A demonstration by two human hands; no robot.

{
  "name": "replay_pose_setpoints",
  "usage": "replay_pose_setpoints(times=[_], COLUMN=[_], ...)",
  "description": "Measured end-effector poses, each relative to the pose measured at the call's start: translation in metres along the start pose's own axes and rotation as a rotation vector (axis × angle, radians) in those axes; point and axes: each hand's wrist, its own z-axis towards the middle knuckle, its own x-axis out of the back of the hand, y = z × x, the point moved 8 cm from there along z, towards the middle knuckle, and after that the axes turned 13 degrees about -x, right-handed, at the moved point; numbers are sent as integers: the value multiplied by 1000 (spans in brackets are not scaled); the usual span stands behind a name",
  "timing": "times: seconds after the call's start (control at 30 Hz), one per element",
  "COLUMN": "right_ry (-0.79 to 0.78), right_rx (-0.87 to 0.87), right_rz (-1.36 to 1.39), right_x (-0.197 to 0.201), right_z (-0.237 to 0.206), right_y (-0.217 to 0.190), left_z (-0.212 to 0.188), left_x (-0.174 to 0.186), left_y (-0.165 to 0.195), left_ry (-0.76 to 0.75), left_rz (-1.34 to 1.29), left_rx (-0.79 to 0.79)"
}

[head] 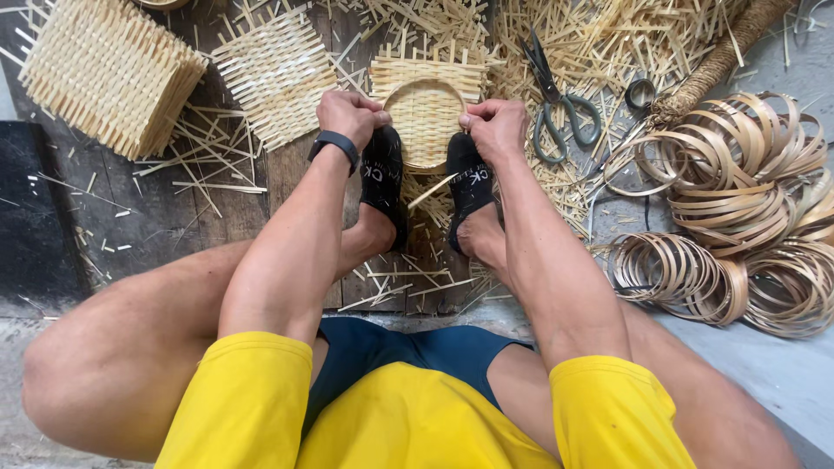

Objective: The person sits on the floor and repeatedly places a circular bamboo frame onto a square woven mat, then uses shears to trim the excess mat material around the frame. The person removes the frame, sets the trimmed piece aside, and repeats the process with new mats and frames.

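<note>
Wooden floor [234,208] — woven basket [425,117] between left hand [349,115], right hand [495,126].

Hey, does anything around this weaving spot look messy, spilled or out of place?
Loose bamboo offcuts are strewn across the floor, some under the scissors. Both hands, left hand and right hand, grip the woven mat with a hoop, which looks intact.

Scissors [556,104] lie at one o'clock, coiled bamboo hoops [738,208] at three, a stack of woven mats [104,74] at ten.
</note>
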Motion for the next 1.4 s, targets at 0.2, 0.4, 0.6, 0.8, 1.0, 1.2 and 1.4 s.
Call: replay_pose_setpoints(times=[0.2,0.4,0.6,0.8,1.0,1.2,1.4], right_ry=[-75,-243,-108,-159,152,-13,-88], right_rx=[40,-624,-469,-416,-246,-425,-500], right_rz=[-24,456,677,538,226,445,383], right_x=[5,-74,-120,-103,-6,-26,-2], right_z=[10,-77,-72,-70,0,56,43], right_y=[-20,41,40,21,-25,-15,-12], left_z=[23,17,41,60,76,93,82], left_x=[3,-38,-43,-47,-46,-52,-65], left_y=[27,122,121,123,120,113,113], left_ry=[-141,-117,-122,-192,-267,-276,-379], left_rz=[162,440,154,96,-11,-94,-154], left_rx=[-42,-1043,-952,-784,-486,-362,-197])
